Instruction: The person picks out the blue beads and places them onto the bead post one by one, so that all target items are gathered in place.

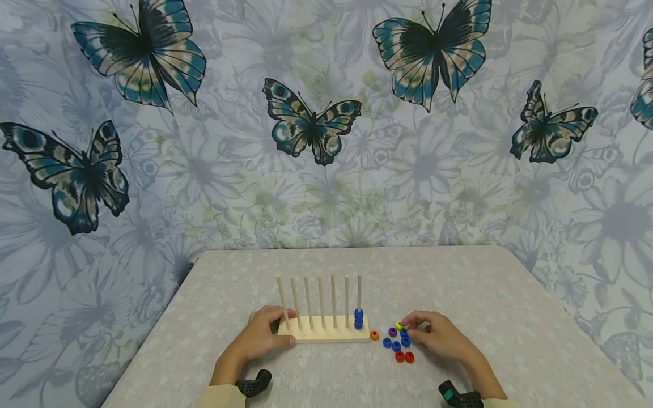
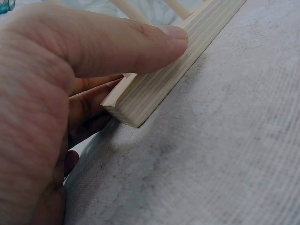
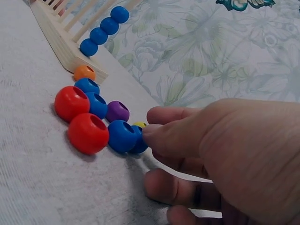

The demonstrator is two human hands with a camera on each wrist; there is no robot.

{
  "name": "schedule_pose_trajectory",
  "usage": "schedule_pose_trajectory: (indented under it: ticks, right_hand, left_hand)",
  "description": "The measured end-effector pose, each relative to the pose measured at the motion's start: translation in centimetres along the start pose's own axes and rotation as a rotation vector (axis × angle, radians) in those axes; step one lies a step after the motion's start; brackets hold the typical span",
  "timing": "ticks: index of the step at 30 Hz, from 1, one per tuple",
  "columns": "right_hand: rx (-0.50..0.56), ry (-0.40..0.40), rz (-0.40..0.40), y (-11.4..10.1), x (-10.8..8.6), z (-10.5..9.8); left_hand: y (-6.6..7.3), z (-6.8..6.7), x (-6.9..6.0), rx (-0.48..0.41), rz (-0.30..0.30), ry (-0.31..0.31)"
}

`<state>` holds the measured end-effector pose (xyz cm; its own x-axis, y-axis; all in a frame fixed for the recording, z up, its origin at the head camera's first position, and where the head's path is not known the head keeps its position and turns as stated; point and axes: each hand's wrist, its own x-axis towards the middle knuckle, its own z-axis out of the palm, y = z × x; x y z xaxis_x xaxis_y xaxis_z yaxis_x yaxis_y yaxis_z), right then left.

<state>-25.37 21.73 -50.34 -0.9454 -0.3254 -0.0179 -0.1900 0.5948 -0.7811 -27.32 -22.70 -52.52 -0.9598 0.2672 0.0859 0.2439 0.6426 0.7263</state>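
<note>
My left hand (image 1: 260, 333) grips the left end of a pale wooden peg stand (image 1: 326, 335), thumb along the front side and fingers behind it, as the left wrist view shows. Several blue beads (image 3: 104, 31) are stacked on the stand's rightmost peg; the other pegs are bare. To the right, my right hand (image 1: 436, 338) reaches in at the loose beads, thumb and forefinger slightly apart beside a blue bead (image 3: 138, 141) and a yellow bead (image 1: 399, 326). The thumb partly hides both in the right wrist view. No bead shows lifted in its fingers.
More loose beads lie close together: two red beads (image 1: 405, 356), a purple bead (image 1: 392, 331), several blue ones (image 1: 396, 345), and an orange bead (image 1: 374, 335) by the stand's right end. A pale cloth covers the table (image 1: 510, 294); a butterfly-patterned wall (image 1: 326, 204) stands behind.
</note>
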Motion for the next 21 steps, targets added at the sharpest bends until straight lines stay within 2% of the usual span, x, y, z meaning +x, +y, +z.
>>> schedule_pose_trajectory:
  ticks: [9, 15, 21]
  right_hand:
    - [-0.035, -0.046, -0.015, -0.01, -0.10, -0.19]
    - [-0.037, -0.081, -0.045, 0.08, -0.22, -0.18]
    - [-0.048, -0.068, -0.072, 0.03, -0.27, 0.07]
  left_hand:
    - [0.06, 0.02, 0.04, -0.022, 0.023, 0.000]
    - [0.17, 0.02, -0.03, -0.017, -0.002, 0.003]
    - [0.26, -0.08, -0.16, -0.021, -0.009, 0.008]
